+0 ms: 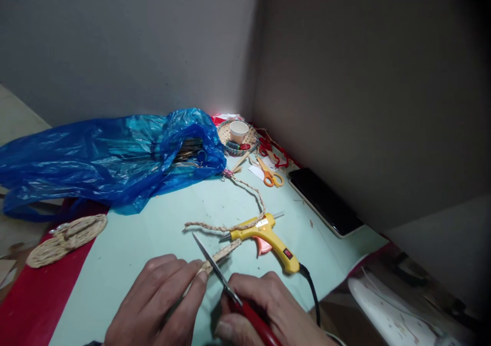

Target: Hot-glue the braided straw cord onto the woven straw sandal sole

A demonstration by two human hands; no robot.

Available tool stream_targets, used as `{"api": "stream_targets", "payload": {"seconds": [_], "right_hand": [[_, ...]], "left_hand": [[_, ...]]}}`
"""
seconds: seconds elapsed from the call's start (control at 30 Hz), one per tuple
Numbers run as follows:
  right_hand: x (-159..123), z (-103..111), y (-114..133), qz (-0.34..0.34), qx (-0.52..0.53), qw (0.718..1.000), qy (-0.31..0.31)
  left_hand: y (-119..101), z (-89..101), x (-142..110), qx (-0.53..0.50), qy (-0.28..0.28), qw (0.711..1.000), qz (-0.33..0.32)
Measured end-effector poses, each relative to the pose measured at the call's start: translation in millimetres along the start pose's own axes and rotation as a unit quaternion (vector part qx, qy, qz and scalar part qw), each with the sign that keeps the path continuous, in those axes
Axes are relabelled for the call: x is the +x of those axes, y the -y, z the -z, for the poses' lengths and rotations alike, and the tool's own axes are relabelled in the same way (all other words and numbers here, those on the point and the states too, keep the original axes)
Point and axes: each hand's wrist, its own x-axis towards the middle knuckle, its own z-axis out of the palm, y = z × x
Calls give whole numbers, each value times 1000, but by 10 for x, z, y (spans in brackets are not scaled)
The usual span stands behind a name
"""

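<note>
Between the thumb and fingers of my left hand [164, 295] is a flat braided straw strip [226, 252], its free end pointing up and right. My right hand [264, 305] is closed on red-handled scissors [215, 268], whose blades cross the strip just beyond my left fingertips. Whether the blades are apart I cannot tell for sure. Just beyond the strip lies a yellow glue gun [274, 238] with an orange trigger. A thin braided cord [215, 227] rests across its nozzle end and curves back towards the blue bag.
A blue plastic bag [115, 156] holding dark sticks spreads over the back left. Beside it are a woven basket [224, 131] with a white cup [238, 130], and orange scissors [270, 174]. A phone [326, 200] lies right; a woven straw sole [69, 241] lies left. Grey walls stand behind.
</note>
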Motion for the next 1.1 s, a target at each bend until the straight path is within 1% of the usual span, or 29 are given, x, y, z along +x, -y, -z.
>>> {"api": "stream_targets", "payload": {"seconds": [0.07,0.1,0.13,0.17,0.2,0.23,0.27,0.3,0.33,0.4,0.47,0.5,0.53,0.6,0.67,0.73,0.8,0.87,0.9,0.93,0.97,1.0,1.03,1.1], "right_hand": [[29,179,93,55,33,998,-23],[57,299,125,86,39,994,-52],[98,436,146,110,25,990,-87],[158,585,153,123,-20,983,-132],[238,738,145,138,-107,969,-176],[339,886,125,136,-223,942,-210],[458,1020,94,129,-269,928,-223],[590,1133,55,120,-299,918,-233],[727,1217,12,107,-327,909,-235],[984,1289,-76,80,-371,899,-217],[1175,1245,-148,63,-396,897,-187],[1237,1197,-175,60,-402,897,-174],[1278,1143,-192,60,-405,897,-164],[1314,1062,-190,71,-403,900,-152],[1323,1063,-127,92,-392,902,-156],[1342,1163,0,120,-372,902,-183],[1396,1332,169,154,-346,896,-230],[1500,1523,334,189,-319,887,-277],[1574,1614,399,204,-307,882,-294],[1663,1697,449,217,-299,879,-301],[1763,1771,482,227,-292,878,-305],[1872,1838,501,233,-287,877,-306],[1985,1899,510,237,-284,878,-304],[2204,2013,519,245,-285,877,-298]], "left_hand": [[36,-2,54,-26,-32,998,46],[59,0,79,-38,-51,994,88],[86,6,102,-45,-65,986,144],[116,18,123,-41,-79,974,210],[152,33,145,-31,-78,953,291],[191,53,167,-21,-81,921,379],[235,73,190,-24,-81,882,463],[281,93,212,-48,-81,843,530],[329,110,232,-87,-91,807,576],[424,129,255,-191,-115,738,636],[509,123,248,-270,-140,681,667],[546,113,233,-293,-148,662,674],[579,100,214,-308,-152,650,678],[630,68,172,-321,-156,640,680],[668,38,136,-331,-163,629,684],[699,12,103,-330,-167,619,693],[734,-14,61,-316,-160,607,711],[781,-44,-6,-303,-146,598,727],[810,-61,-48,-316,-134,588,732],[840,-78,-92,-331,-137,576,735],[869,-97,-135,-334,-135,572,736],[895,-117,-173,-333,-123,576,736],[914,-137,-202,-324,-118,585,734],[928,-177,-228,-290,-128,614,723]]}}
